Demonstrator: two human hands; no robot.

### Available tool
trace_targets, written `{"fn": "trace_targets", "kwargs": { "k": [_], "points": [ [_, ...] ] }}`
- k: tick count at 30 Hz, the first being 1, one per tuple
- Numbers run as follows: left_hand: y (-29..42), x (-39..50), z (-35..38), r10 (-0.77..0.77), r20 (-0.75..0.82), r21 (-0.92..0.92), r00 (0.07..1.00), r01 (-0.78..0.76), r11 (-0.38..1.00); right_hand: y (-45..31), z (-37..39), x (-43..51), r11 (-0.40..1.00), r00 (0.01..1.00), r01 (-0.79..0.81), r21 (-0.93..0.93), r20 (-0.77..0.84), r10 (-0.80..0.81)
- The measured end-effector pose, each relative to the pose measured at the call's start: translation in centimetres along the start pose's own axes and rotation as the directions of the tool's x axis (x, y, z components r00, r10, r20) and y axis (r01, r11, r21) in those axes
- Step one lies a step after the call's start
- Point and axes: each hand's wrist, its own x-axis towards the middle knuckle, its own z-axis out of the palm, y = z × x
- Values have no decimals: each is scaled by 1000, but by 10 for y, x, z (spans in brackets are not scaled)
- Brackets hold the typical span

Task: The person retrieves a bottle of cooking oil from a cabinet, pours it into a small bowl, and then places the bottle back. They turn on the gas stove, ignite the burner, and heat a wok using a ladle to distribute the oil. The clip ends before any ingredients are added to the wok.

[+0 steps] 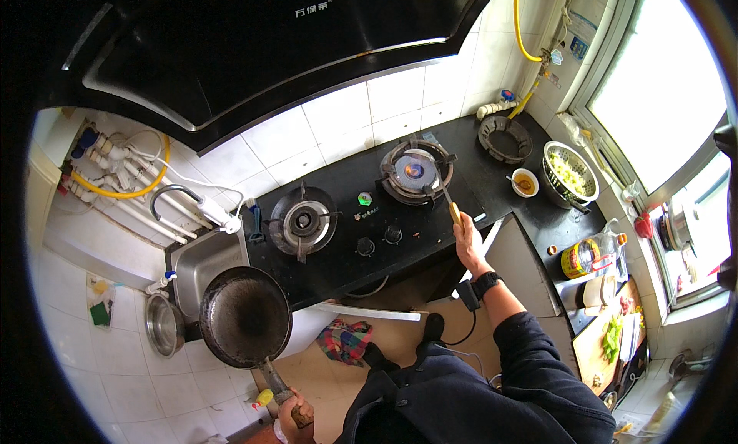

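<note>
My left hand [295, 415] is closed around the handle of a dark wok [247, 317]. The wok is held off the stove, in front of the sink's near corner, its bare, worn inside facing up. My right hand [470, 242] grips the wooden handle of a long metal cooking utensil [455, 213]. Its shaft reaches to the right gas burner [418, 170], where a small blue and orange flame shows at the centre. The exact shape of the utensil's far end is hard to make out against the burner. The left burner [303, 221] shows no flame.
A range hood [277, 57] overhangs the stove. To the right stand a small bowl [523, 183] of brownish liquid, a colander [571, 173] of chopped pale-green vegetable, an oil bottle [585, 256] and a cutting board [594, 352]. A steel sink [202, 265] lies left; a checked cloth [345, 341] is below.
</note>
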Motion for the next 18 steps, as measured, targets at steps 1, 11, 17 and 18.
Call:
{"fn": "trace_targets", "kwargs": {
  "k": [1,11,17,18],
  "points": [
    [0,0,-1,0,24,5,1000,0,1000,0,0,0,1000,1000,0,-4,5,0],
    [3,-4,-3,-38,-62,16,997,39,999,7,5,-8,999,999,-26,-29,20,27],
    [7,-5,-8,-28,73,114,997,19,993,23,-10,-17,992,993,-100,77,68,95],
    [7,-5,-8,-27,56,120,998,20,993,24,-11,-14,991,995,-81,104,61,75]
  ]
}}
